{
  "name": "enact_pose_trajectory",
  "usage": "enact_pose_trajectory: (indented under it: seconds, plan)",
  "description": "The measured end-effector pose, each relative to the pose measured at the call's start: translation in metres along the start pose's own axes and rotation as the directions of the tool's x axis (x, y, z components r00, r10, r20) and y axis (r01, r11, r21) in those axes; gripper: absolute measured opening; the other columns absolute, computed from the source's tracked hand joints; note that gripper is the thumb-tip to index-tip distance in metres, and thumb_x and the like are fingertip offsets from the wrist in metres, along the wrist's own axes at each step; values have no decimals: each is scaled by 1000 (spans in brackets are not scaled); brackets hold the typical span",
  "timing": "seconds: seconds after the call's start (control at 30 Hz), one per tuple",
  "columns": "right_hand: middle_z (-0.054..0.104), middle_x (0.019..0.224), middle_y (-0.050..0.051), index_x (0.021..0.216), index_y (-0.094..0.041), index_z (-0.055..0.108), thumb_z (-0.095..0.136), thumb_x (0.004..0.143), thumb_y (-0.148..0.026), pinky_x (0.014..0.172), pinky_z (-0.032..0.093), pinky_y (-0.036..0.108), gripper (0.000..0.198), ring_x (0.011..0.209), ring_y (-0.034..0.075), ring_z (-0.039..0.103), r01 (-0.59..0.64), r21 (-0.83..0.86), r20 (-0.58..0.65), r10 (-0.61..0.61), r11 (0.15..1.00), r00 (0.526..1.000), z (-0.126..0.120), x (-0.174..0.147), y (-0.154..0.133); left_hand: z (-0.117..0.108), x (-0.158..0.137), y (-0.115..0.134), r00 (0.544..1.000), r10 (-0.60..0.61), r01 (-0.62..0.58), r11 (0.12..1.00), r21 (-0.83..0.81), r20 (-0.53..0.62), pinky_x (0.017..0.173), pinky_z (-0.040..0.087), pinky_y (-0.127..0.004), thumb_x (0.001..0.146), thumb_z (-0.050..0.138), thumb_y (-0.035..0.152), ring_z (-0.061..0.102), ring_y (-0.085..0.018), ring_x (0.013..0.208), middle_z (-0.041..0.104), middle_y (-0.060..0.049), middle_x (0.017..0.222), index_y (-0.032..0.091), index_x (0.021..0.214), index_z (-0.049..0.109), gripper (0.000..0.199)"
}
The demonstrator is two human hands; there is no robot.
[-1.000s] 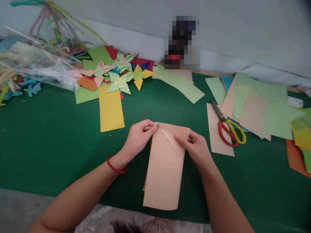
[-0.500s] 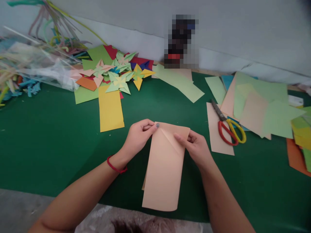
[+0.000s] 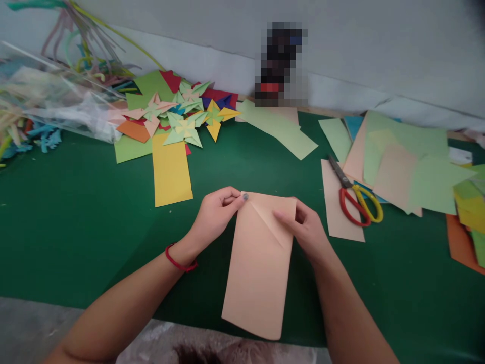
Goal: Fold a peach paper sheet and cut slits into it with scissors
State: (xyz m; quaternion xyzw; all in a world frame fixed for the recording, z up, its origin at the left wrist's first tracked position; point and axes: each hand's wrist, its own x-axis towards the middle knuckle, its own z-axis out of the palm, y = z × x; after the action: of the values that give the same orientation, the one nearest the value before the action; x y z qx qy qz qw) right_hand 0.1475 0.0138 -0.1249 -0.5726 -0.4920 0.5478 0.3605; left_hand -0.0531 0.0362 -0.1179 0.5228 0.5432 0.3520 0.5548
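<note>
Near the front edge of the worktop [image 3: 94, 227], our left hand [image 3: 215, 215] pinches the peach sheet [image 3: 255, 283] at one corner, our right hand [image 3: 308, 225] its side. One diagonal crease [image 3: 267, 223] is made; we judge the rest unworked. Folded stars [image 3: 185, 130] lie by the far edge.

We see a green table [image 3: 76, 217]. On it we find a yellow paper [image 3: 172, 174], a long, pale green paper [image 3: 282, 131], a pink paper [image 3: 335, 215] partly under the scissors [image 3: 345, 191], and, on our left, crinkly blue bits [image 3: 49, 139].
</note>
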Motion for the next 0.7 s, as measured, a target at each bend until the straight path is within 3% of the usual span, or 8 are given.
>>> enact_pose_trajectory:
  seconds: [0.27,0.4,0.7]
  plan:
    - [60,80,1,90,-23,61,65,75,-43,54,39,22,26,66,14,53,0,-60,-37,-2,998,999,0,2,-2,2,-2,-2,998,33,-34,999,25,53,51,32,-20,82,53,41,45,-10,58,54,1,66,17,78,61,26]
    - [58,73,0,76,-21,62,67,73,-42,53,35,22,21,63,12,50,5,-128,-68,-14,992,998,0,1,-1,3,-3,0,996,37,-43,996,73,79,51,32,-20,83,52,39,45,-10,58,55,1,64,17,78,61,24]
    - [53,63,-2,68,-19,60,67,73,-41,48,30,21,24,56,10,43,-31,-76,-68,26,997,997,0,1,-1,2,-3,1,996,53,-61,991,121,73,49,30,-20,83,52,38,43,-9,56,52,2,62,17,76,61,24]
